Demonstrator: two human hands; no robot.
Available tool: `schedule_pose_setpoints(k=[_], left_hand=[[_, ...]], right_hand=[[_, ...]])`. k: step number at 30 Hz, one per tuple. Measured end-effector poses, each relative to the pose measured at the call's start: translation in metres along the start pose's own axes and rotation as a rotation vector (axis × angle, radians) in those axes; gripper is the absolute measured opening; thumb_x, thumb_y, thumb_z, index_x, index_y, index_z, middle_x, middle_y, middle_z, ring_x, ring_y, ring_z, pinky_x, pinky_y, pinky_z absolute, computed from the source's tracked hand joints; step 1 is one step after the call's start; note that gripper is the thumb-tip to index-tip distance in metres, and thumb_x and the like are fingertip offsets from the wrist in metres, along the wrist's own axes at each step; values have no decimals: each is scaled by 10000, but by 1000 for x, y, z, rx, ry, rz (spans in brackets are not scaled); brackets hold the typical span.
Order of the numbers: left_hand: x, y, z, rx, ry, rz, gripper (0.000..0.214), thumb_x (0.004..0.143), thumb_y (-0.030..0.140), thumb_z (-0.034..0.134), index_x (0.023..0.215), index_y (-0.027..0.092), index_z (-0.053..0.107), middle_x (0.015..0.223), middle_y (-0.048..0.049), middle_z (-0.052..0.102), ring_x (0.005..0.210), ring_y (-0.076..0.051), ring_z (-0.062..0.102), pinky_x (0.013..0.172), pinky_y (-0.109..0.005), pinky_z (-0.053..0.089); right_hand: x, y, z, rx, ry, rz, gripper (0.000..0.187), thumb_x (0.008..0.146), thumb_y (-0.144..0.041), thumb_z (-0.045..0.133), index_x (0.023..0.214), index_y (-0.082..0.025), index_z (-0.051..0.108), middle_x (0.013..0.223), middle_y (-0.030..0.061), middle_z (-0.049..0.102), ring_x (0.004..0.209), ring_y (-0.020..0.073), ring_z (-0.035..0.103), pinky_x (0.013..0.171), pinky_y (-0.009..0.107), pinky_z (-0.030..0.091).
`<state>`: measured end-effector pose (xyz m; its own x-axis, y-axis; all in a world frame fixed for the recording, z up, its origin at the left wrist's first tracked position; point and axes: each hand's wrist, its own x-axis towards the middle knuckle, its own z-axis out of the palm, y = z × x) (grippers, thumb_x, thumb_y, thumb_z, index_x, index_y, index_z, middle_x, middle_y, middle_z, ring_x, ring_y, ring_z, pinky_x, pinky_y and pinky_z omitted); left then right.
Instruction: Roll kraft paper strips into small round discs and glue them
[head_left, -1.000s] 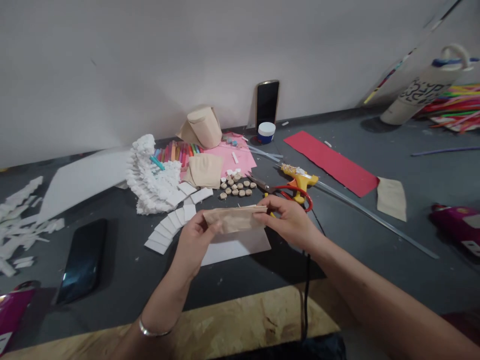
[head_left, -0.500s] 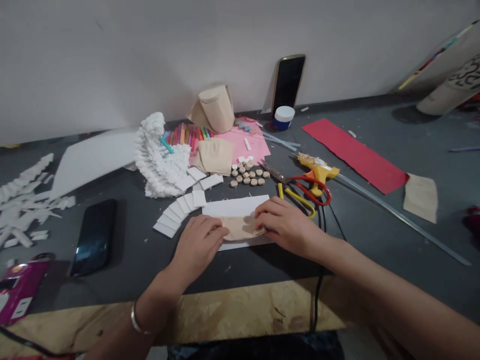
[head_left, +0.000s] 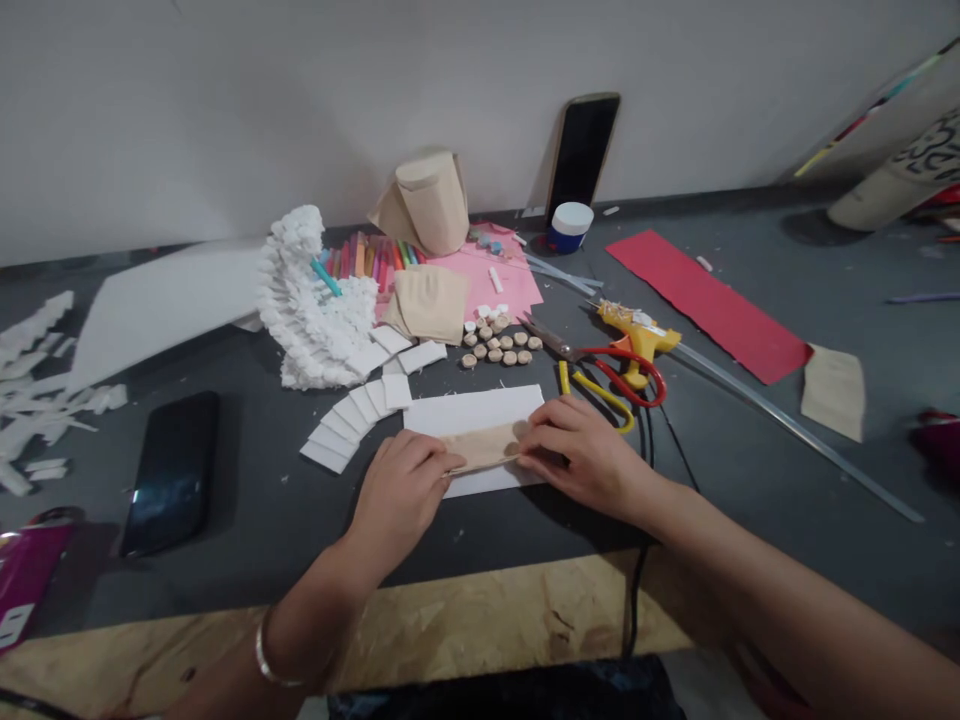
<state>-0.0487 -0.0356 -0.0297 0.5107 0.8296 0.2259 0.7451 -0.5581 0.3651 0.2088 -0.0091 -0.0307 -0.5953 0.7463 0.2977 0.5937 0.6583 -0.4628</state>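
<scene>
A folded strip of beige cloth (head_left: 486, 447) lies over a white sheet (head_left: 472, 408) near the table's front. My left hand (head_left: 405, 485) pinches the strip's left end between thumb and fingers. At its right end, my right hand (head_left: 585, 450) is closed on the cloth in the same way. Just left of the sheet, several white rectangular cards (head_left: 352, 420) are fanned out. Beyond the sheet sit several small beige rolled pieces (head_left: 499, 345). Scissors (head_left: 611, 375) with red and yellow handles lie by my right hand.
A yellow glue gun (head_left: 637, 335) with a long glue stick rests at right, beside a red strip (head_left: 709, 300). One phone (head_left: 172, 470) lies left; another phone (head_left: 583, 150) leans on the wall. A beige roll (head_left: 435, 205), white fluffy piece (head_left: 307, 320) and lidded jar (head_left: 570, 228) stand behind.
The cloth strip looks narrower and straighter, its lower edge folded up. Both hands stay at its ends, the right one shifted slightly outward. The camera view has shifted a little.
</scene>
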Motion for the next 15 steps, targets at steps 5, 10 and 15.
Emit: schedule_pose_setpoints(k=[5,10,15], left_hand=[[-1,-2,0,-93,23,-79,227,900,120,536,961,230,725,911,-53,651,893,-214,541,762,-365,397],[-1,-2,-2,-104,41,-143,169,878,192,613,916,269,758,884,-41,656,888,-215,546,783,-379,389],[-2,-3,-1,-102,78,-198,131,859,234,660,886,306,765,877,-23,658,907,-218,552,800,-391,368]], right_hand=[[-1,7,1,47,7,2,121,859,-240,665,954,-243,739,943,79,623,863,212,528,772,357,426],[-3,9,1,40,35,13,158,889,-196,613,919,-258,755,898,68,613,835,199,522,751,346,400],[-4,7,-1,61,40,27,148,904,-283,610,884,-245,752,907,72,621,838,202,525,769,358,392]])
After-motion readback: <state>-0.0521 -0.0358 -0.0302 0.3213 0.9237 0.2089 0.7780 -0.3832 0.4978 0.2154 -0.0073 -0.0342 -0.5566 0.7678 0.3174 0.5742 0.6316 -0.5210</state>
